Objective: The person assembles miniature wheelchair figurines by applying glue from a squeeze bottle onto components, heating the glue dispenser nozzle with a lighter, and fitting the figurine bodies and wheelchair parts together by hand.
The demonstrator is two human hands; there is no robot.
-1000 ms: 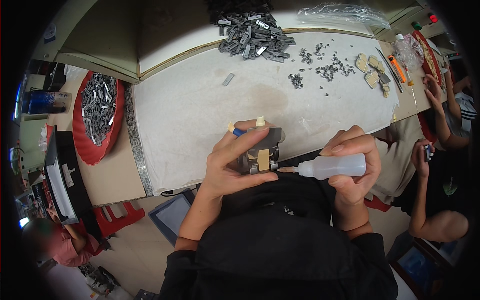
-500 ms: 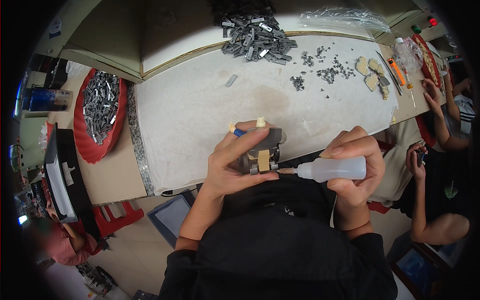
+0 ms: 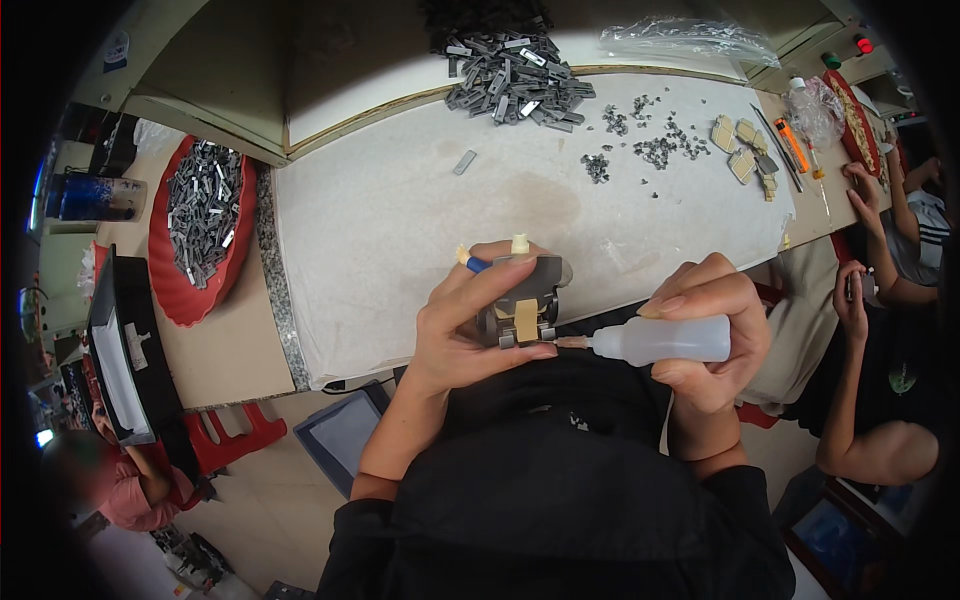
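Left hand fingers clamped the grey metal block with beige pad just off the white-covered table's near edge, steadying it as right hand wrapped the squeeze bottle, nozzle touching the block's lower right corner.

Bright overhead light is washing the white bench top, leaving a pale glare along its far edge and only soft shadows pooling beneath the raised hands. Fisheye distortion is bending the bench's edges, black vignetting is closing in at every corner, and figures at the frame's rim are smearing into blur.
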